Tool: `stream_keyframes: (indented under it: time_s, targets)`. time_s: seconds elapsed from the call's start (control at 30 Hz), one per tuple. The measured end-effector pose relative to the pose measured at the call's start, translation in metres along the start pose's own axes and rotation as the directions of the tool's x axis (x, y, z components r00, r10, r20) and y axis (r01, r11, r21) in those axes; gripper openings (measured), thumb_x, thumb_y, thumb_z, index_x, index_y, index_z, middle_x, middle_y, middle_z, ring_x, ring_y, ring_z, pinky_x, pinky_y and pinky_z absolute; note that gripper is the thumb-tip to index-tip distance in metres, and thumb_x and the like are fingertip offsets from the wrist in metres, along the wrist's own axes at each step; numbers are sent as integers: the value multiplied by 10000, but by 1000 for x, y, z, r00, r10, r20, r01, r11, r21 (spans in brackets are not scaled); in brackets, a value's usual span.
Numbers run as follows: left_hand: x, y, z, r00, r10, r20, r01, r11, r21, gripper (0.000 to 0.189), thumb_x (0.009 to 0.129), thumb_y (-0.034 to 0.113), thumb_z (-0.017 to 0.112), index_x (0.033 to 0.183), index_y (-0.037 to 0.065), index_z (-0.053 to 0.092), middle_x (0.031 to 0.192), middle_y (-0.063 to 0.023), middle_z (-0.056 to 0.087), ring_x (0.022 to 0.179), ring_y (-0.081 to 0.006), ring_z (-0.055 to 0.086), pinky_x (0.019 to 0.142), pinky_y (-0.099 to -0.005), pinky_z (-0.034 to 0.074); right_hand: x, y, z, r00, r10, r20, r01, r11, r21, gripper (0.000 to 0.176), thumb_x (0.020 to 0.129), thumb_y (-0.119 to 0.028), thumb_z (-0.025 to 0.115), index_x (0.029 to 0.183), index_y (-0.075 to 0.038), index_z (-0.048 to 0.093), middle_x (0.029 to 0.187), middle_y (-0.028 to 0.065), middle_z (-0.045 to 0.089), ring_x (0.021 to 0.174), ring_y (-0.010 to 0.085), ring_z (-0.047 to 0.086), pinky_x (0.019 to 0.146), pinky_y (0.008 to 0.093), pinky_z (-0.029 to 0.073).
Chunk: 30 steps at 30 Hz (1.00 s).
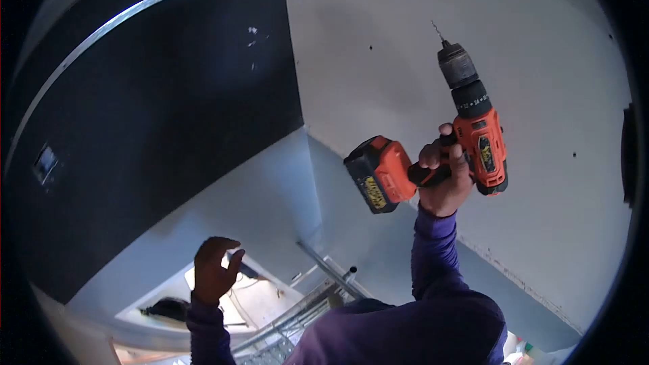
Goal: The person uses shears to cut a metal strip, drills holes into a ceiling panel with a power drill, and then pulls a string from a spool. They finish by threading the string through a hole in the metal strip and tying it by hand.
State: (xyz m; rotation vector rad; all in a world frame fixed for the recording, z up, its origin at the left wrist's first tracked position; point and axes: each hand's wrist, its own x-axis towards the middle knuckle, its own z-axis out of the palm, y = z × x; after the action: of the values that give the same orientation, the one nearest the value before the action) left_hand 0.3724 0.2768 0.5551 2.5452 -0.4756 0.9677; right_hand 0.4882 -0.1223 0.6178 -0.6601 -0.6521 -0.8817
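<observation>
My right hand (451, 179) is wrapped around the grip of an orange and black cordless drill (481, 142), held raised in front of the white panel. A thin twist bit (437, 31) sticks out of its dark chuck (457, 65), pointing up and slightly left. The chunky battery pack (380, 174) juts out at the lower left end of the handle. Lower on the left, my left hand (215, 270) is raised with fingers curled and the thumb apart, nothing between them. Purple sleeves cover both arms.
The white panel (541, 94) carries small dark spots and has a rough lower edge. A black panel (169, 128) fills the upper left, bordered by a pale metal strip (145, 3). Below are a bright opening (253, 301), a metal pipe (329, 270) and scaffold-like rails (280, 328).
</observation>
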Motion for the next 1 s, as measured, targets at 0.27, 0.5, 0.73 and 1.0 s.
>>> stream_keyframes:
  time_s: [0.27, 0.5, 0.73, 1.0]
  targets:
    - [183, 47, -23, 905, 425, -21, -425, 897, -125, 246, 850, 160, 763, 1045, 52, 658, 1014, -150, 682, 946, -350, 653, 821, -428, 516, 12, 22, 19, 993, -112, 37, 110, 993, 52, 407, 999, -246, 558, 1274, 46, 493, 1040, 99, 625, 625, 117, 502, 610, 295, 454]
    - [294, 125, -52, 824, 557, -101, -564, 824, -57, 326, 899, 191, 713, 1166, 20, 634, 1151, -184, 648, 1108, -352, 624, 958, -421, 486, 12, 9, 56, 976, -214, 30, 214, 977, 10, 376, 1001, -202, 537, 1268, 57, 477, 1098, 114, 639, 641, 131, 524, 618, 317, 474]
    - [394, 185, -25, 582, 693, -426, -771, 636, -19, 267, 940, 193, 651, 1125, 1, 639, 1090, -206, 662, 1040, -384, 641, 923, -426, 499, 11, 9, 65, 982, -174, -67, 167, 981, -100, 397, 988, -240, 572, 1258, 44, 510, 1011, 97, 632, 645, 140, 537, 626, 318, 456]
    - [399, 235, 0, 683, 664, -303, -723, 673, -154, 277, 926, 229, 642, 905, -47, 653, 880, -252, 673, 882, -431, 654, 800, -479, 506, 6, 3, 50, 968, -194, -159, 167, 971, -172, 381, 973, -206, 619, 1246, 46, 533, 909, 113, 648, 654, 167, 591, 628, 343, 520]
